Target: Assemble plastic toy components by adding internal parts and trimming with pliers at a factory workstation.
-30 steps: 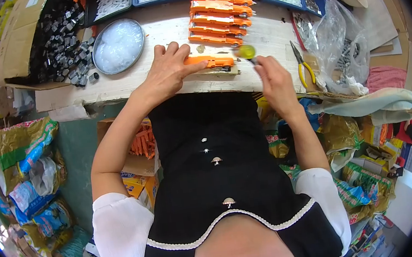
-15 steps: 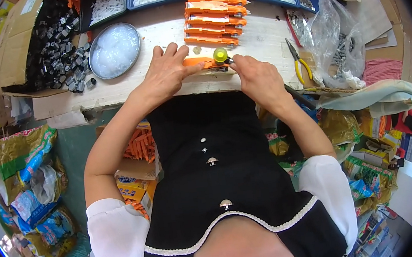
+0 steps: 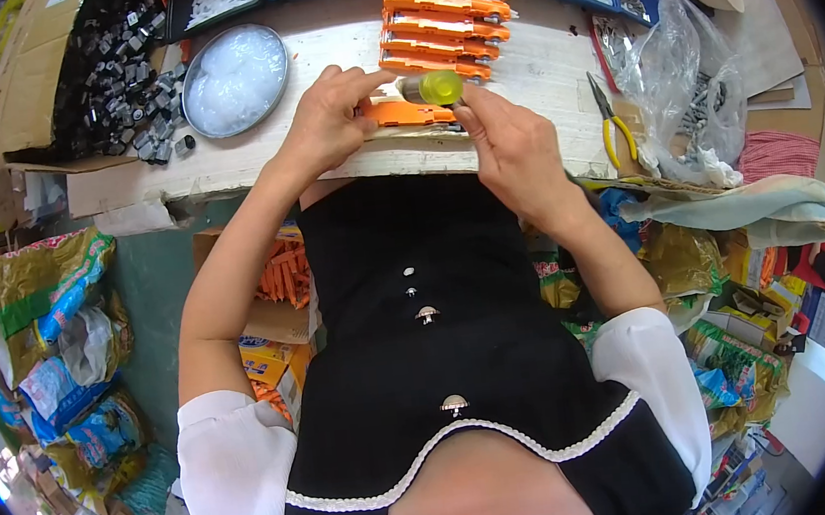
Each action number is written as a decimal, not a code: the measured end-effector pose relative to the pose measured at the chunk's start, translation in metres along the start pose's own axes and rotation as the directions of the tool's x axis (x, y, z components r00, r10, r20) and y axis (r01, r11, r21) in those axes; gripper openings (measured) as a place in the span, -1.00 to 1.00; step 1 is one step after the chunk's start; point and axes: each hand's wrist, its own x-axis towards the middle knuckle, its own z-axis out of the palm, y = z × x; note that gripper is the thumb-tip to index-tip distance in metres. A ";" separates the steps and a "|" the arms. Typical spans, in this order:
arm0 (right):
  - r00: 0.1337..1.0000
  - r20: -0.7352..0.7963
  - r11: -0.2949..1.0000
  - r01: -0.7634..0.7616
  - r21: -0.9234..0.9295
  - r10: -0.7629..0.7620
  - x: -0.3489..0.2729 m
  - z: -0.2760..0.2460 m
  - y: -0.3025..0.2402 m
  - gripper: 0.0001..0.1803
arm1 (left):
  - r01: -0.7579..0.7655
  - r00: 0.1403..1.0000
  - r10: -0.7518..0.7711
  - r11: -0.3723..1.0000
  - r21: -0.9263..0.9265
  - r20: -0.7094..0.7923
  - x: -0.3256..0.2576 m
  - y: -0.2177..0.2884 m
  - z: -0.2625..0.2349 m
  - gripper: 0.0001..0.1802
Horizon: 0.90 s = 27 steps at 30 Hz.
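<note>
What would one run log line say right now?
left hand: at left end of orange plastic part | right hand: holding yellow-faced mallet near part | nearby: yellow-handled pliers

Left hand (image 3: 326, 121): at left end of a single orange piece (image 3: 409, 113); exact grip unclear.
Right hand (image 3: 524, 150): wrapped round handle of a mallet (image 3: 441, 88), its yellow-green head just above the piece in view.
Orange row (image 3: 443, 25): similar pieces side by side, farther back on white tabletop (image 3: 334, 36).
Left side: round dish (image 3: 235, 81), whitish contents.
Right side: yellow-handled pliers (image 3: 611, 123) near clear bag (image 3: 689, 93).
</note>
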 end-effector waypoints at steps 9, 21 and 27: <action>0.979 0.168 0.993 -0.110 -0.054 0.117 0.021 0.025 0.001 -0.82 | 0.082 0.977 -0.078 0.997 0.011 -0.196 -0.014 0.006 0.012 -0.30; 1.000 -0.006 0.991 0.016 0.132 -0.015 0.043 0.008 -0.018 -0.82 | -0.223 0.886 0.318 0.931 0.289 -0.338 -0.042 0.036 0.090 -0.67; 0.979 0.206 1.000 0.007 -0.014 -0.004 0.055 0.023 -0.022 -0.83 | -0.291 0.889 0.371 0.911 0.293 -0.268 -0.046 0.017 0.102 -0.67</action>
